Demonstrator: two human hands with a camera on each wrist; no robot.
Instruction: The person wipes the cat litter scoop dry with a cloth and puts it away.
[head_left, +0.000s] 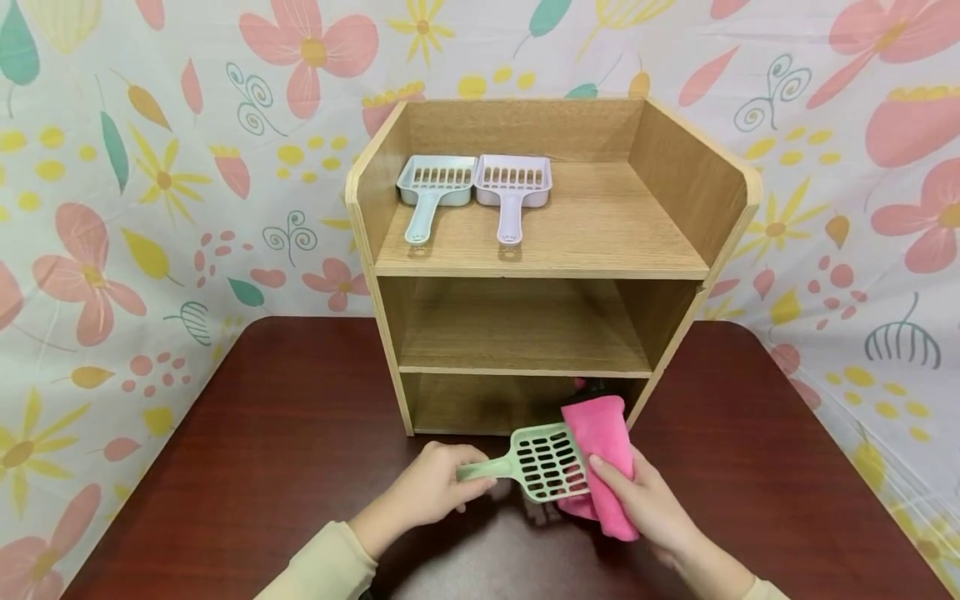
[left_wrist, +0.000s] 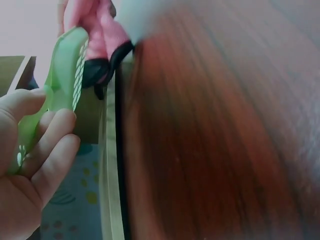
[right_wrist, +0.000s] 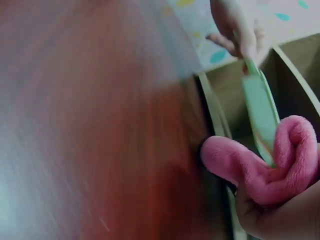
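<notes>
A light green slotted litter scoop (head_left: 551,463) is held above the table in front of the shelf. My left hand (head_left: 429,487) grips its handle; in the left wrist view the thumb and fingers (left_wrist: 52,150) close around it. A pink fluffy cloth (head_left: 606,454) is folded over the scoop's far edge, on both faces. My right hand (head_left: 652,504) pinches the cloth there, thumb on top, other fingers mostly hidden behind it. In the right wrist view the cloth (right_wrist: 265,175) wraps the end of the scoop (right_wrist: 261,107). Dark trim shows on the cloth in the left wrist view.
A wooden shelf unit (head_left: 525,371) stands on the dark red table (head_left: 300,433). Its top tier holds a light blue scoop (head_left: 424,215) and a lavender scoop (head_left: 511,215), each in a tray. A small dark item (head_left: 596,387) is partly hidden behind the cloth, by the bottom tier.
</notes>
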